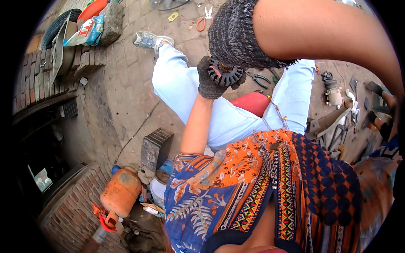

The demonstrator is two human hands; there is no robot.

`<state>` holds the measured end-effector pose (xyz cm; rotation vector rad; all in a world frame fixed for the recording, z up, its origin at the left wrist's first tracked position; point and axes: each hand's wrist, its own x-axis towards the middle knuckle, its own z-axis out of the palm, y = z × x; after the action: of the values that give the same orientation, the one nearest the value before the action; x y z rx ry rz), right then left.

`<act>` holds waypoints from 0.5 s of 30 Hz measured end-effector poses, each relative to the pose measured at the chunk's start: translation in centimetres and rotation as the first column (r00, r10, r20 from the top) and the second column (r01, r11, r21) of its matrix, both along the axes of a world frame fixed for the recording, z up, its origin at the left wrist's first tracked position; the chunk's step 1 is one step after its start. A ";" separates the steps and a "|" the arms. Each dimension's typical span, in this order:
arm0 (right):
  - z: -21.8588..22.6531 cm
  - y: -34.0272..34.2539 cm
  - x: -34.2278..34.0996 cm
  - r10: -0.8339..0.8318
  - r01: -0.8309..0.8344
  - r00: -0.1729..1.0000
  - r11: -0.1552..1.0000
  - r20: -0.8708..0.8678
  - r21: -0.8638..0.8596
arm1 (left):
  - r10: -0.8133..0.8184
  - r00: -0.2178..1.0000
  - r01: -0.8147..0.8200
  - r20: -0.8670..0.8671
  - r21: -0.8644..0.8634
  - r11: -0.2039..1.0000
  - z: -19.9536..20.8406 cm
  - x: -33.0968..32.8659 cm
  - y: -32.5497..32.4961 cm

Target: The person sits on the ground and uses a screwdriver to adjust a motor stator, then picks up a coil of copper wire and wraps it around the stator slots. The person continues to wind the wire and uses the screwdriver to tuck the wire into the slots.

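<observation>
My left hand [207, 81], in a dark knitted glove, is wrapped round a dark slotted metal disc [225, 77] with a red mark and a copper-coloured centre; it looks like part of a motor armature. Gloved fingertips show on both sides of its rim. Close above the disc is my right hand [233, 36] in a grey-black knitted glove, its forearm crossing from the upper right. That hand's fingers are hidden behind the glove, and I cannot tell what it holds. Beyond my lap, green-handled pliers [260, 80] lie near my leg, and orange-handled snips [204, 19] rest on the paving.
I sit on a red seat [252, 104]. At the left are a low brick wall [33, 80], a bag [86, 33] and an orange gas cylinder [120, 192]. Metal parts, including a compressor-like unit [333, 92], lie at the right. Another person's legs [384, 97] show at the right edge.
</observation>
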<state>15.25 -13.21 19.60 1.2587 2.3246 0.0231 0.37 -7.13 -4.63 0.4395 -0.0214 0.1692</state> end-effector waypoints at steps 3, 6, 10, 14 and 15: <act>-0.7 -0.1 0.3 0.018 -0.018 1.000 0.999 -0.016 0.045 | 0.021 0.995 -0.034 -0.097 -0.127 0.991 1.8 0.4 -0.6; -1.1 -0.4 0.4 0.029 -0.026 0.999 0.996 -0.032 0.089 | -0.024 0.997 0.020 -0.075 -0.058 0.998 2.4 0.6 -0.5; -1.5 -0.8 0.8 0.041 -0.035 0.998 0.990 -0.047 0.134 | 0.030 0.986 -0.025 -0.167 0.031 0.999 1.8 0.3 -0.9; -2.0 -0.8 1.2 0.075 -0.064 0.995 0.982 -0.059 0.180 | 0.022 0.986 -0.014 -0.164 0.052 0.999 2.3 0.5 -0.9; -2.1 -0.7 1.3 0.089 -0.075 0.994 0.978 -0.061 0.194 | 0.028 0.985 -0.019 -0.168 0.056 0.998 2.3 0.5 -0.9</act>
<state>16.59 -13.96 17.47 1.2708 2.4817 0.2399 0.89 -8.04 -2.31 0.5073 0.1461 0.1541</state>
